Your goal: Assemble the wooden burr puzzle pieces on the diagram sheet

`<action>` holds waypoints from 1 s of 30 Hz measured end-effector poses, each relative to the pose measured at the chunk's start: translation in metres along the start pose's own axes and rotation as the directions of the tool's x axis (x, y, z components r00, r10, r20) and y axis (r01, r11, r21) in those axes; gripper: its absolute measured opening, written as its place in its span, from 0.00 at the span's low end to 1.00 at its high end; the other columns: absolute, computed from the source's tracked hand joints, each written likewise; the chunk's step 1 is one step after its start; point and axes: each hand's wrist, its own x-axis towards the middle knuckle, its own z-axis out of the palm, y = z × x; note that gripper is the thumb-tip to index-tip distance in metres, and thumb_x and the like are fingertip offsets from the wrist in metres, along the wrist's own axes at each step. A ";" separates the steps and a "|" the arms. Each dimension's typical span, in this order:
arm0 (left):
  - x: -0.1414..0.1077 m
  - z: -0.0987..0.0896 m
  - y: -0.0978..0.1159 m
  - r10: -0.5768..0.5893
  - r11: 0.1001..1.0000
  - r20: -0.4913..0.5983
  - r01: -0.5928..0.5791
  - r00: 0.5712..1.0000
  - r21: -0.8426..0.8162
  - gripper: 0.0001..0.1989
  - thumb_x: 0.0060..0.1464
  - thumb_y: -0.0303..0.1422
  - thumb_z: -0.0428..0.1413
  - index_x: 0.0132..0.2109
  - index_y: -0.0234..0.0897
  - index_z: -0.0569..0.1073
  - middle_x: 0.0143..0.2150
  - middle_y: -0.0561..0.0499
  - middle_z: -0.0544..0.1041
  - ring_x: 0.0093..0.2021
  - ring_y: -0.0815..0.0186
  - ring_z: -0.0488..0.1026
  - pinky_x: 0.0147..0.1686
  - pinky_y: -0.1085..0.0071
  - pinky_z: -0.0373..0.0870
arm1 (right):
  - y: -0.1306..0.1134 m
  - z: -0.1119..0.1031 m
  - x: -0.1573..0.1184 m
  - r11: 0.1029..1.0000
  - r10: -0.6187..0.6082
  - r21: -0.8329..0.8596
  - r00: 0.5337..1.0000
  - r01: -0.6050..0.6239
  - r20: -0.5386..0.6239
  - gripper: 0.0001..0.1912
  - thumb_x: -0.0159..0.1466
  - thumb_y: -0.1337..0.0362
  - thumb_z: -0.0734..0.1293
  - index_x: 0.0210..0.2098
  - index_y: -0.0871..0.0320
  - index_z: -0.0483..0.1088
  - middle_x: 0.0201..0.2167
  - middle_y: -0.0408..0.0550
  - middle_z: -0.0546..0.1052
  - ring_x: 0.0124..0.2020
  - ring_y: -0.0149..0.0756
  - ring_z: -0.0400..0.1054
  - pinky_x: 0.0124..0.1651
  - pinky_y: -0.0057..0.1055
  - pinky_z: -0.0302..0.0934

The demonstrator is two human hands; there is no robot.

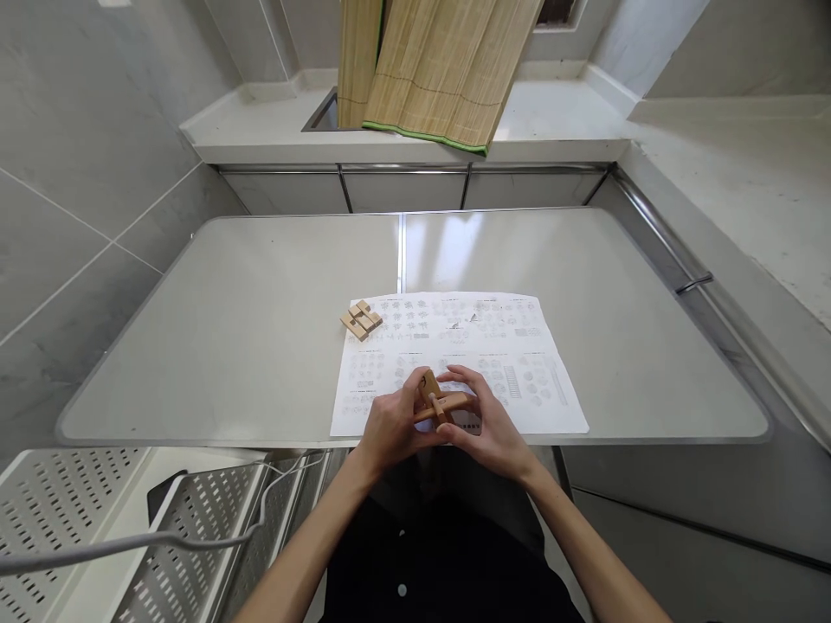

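Observation:
Between my two hands is a wooden interlocking puzzle (436, 400) made of crossed brown pieces, held just over the near edge of the paper. My left hand (394, 417) is closed on its left side, thumb and fingers around the crossed pieces. On the other side, my right hand (488, 422) grips it with fingers curled over the right end and thumb low. A printed instruction sheet (415, 363) with rows of small diagrams lies beneath. At the sheet's upper left corner rests a second, paler wooden puzzle (362, 320) of flat interlocked blocks.
The sheet lies on a white folding table (273, 277) with a centre seam. Behind it, a bamboo mat (447, 69) hangs over a white counter (260, 125). Perforated white baskets (188, 519) and a grey cable (214, 543) are at the lower left. Tiled walls enclose the left.

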 end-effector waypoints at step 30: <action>-0.010 -0.037 0.023 -0.228 0.961 0.045 0.232 0.973 -0.152 0.44 0.50 0.48 0.70 0.66 0.39 0.58 0.26 0.63 0.69 0.22 0.71 0.67 0.24 0.77 0.64 | 0.004 -0.035 -0.001 0.793 -0.266 -0.579 0.963 0.191 -0.047 0.24 0.73 0.54 0.67 0.66 0.49 0.63 0.65 0.57 0.68 0.67 0.55 0.63 0.66 0.56 0.63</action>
